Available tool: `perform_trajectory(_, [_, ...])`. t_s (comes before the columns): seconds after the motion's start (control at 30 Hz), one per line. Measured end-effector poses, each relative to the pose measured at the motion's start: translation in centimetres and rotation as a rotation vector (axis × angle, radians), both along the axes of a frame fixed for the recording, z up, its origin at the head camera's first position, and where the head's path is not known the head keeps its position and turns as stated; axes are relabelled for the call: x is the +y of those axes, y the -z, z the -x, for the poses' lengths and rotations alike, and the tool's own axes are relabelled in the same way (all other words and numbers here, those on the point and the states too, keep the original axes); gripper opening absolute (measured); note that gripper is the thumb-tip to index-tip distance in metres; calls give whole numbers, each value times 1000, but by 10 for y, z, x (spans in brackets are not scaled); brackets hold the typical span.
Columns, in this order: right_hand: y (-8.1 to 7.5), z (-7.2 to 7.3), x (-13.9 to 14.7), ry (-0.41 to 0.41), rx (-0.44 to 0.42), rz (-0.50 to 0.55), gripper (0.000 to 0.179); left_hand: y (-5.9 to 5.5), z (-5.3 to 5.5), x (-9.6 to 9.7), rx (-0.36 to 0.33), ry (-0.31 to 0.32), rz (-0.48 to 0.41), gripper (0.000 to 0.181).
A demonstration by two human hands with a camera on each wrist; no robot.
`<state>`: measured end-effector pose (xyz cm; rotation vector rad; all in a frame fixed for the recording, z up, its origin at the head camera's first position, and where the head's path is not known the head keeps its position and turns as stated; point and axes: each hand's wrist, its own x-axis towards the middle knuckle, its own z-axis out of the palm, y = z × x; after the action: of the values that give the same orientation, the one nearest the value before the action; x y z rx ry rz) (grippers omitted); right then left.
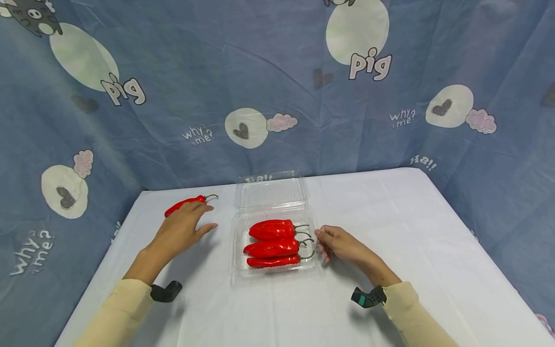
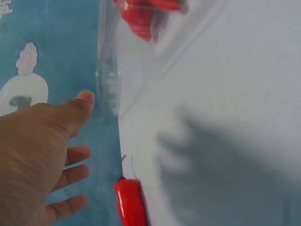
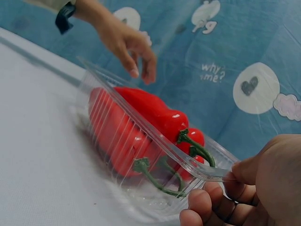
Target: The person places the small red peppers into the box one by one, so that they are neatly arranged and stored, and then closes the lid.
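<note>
A clear plastic clamshell box (image 1: pixel 239 243) lies on the table with its lid (image 1: pixel 270 193) folded back. Several red chili peppers (image 1: pixel 272 248) with green stems fill it side by side. My right hand (image 1: pixel 342 245) pinches the box's right rim between thumb and fingers, plainly seen in the right wrist view. Another red chili pepper (image 1: pixel 177 207) lies left of the box near the table's back edge. Over it hovers my left hand (image 1: pixel 179 229), fingers spread and holding nothing. In the left wrist view that chili pepper (image 2: pixel 130 202) shows apart from the fingers.
A white cloth covers the table (image 1: pixel 390 217). Blue printed fabric (image 1: pixel 277 86) hangs behind it and along both sides. Each wrist wears a dark strap-on device, the left one (image 1: pixel 166 292) and the right one (image 1: pixel 368 297).
</note>
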<state>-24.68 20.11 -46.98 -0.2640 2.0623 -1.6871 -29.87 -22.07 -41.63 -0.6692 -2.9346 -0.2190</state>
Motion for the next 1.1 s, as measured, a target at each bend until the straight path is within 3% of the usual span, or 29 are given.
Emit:
perform_trajectory(0.7, [2,2,2,3,-4,-1,32,2,14,-17,19,-14,-42,56])
perform_trajectory(1.1, [3,2,2,-15,4,4,33,4,33,-33,-86,-99,-11,59])
